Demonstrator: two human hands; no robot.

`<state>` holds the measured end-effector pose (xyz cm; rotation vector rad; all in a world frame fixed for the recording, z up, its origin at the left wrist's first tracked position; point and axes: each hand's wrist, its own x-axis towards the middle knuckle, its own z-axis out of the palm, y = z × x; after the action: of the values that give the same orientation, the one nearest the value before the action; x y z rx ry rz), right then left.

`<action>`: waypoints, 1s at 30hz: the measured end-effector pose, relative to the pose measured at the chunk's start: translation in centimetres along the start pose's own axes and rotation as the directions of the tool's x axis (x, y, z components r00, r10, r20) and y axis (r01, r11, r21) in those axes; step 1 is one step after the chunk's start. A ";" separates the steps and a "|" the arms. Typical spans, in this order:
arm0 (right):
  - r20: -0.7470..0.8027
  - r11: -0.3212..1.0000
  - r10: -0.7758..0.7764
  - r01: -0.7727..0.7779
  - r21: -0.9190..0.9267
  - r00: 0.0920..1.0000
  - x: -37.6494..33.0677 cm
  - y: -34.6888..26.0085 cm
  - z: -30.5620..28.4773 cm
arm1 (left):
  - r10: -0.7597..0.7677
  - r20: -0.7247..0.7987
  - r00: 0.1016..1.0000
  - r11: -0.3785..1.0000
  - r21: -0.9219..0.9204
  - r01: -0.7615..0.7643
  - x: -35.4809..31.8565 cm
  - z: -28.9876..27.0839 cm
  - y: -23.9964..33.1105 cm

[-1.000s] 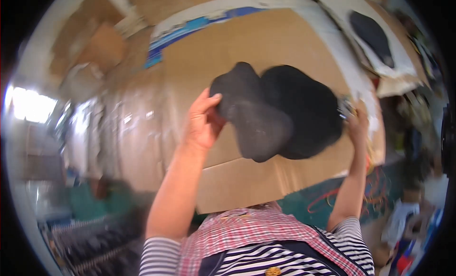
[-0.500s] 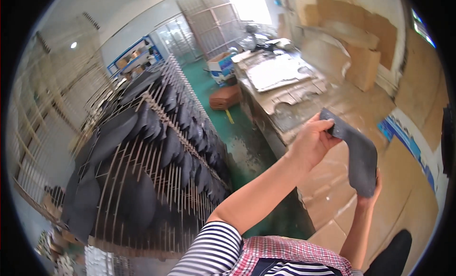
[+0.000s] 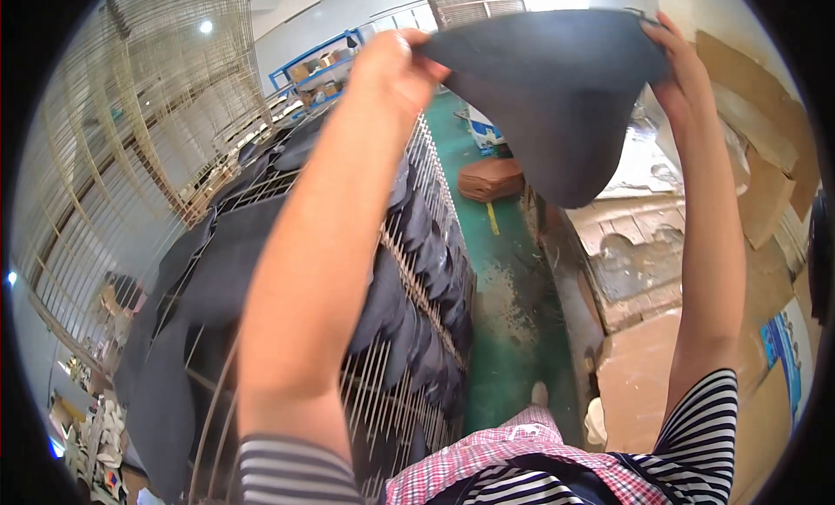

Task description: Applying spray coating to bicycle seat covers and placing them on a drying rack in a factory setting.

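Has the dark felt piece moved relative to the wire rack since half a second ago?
Yes. The dark felt piece, held by both hands, has come closer to the wire rack on the left, away from the cardboard-covered table.

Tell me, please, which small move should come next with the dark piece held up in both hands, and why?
Probably lower it toward the wire rack: the left hand and right hand stretch the dark piece open above rows of similar dark pieces.

A wire rack (image 3: 409,331) draped with dark pieces (image 3: 417,270) stands beside the green floor (image 3: 513,331); a brown stack (image 3: 491,179) lies beyond it.
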<state>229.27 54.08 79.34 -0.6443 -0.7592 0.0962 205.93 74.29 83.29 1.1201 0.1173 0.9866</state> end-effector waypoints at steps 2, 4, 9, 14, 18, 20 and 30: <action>0.099 0.999 -0.029 0.027 0.024 0.995 6.6 4.4 1.3 | 0.060 0.033 0.998 0.965 0.255 -0.067 5.7 -2.4 1.8; 0.354 0.981 -0.126 0.064 0.182 0.927 10.4 7.9 5.2 | 0.141 -0.044 0.989 0.936 0.331 -0.118 9.3 -3.4 2.8; 0.224 0.973 -0.162 0.118 0.199 0.961 20.7 16.6 13.5 | 0.112 0.062 0.992 0.859 0.496 -0.128 20.3 -8.8 6.2; 0.520 0.965 0.151 -0.239 0.107 0.841 31.7 33.6 21.7 | 0.158 -0.245 0.957 0.774 0.632 0.035 31.9 -18.7 5.1; 0.371 0.935 0.210 -0.297 0.195 0.904 36.0 44.2 31.4 | 0.346 -0.477 0.808 0.828 0.561 -0.023 39.2 -24.4 6.3; 0.473 0.888 0.084 -0.282 0.363 0.877 34.4 46.5 34.2 | 0.627 -0.348 0.697 0.704 0.637 -0.315 39.4 -25.8 8.9; 0.481 0.788 0.599 -0.366 -0.495 0.640 32.2 67.7 29.4 | 0.174 -0.731 0.660 0.516 0.639 0.571 41.1 -32.3 3.5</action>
<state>242.94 133.36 76.04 -1.1986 -1.2405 0.7322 210.86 126.34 86.26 1.4442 1.5619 1.1051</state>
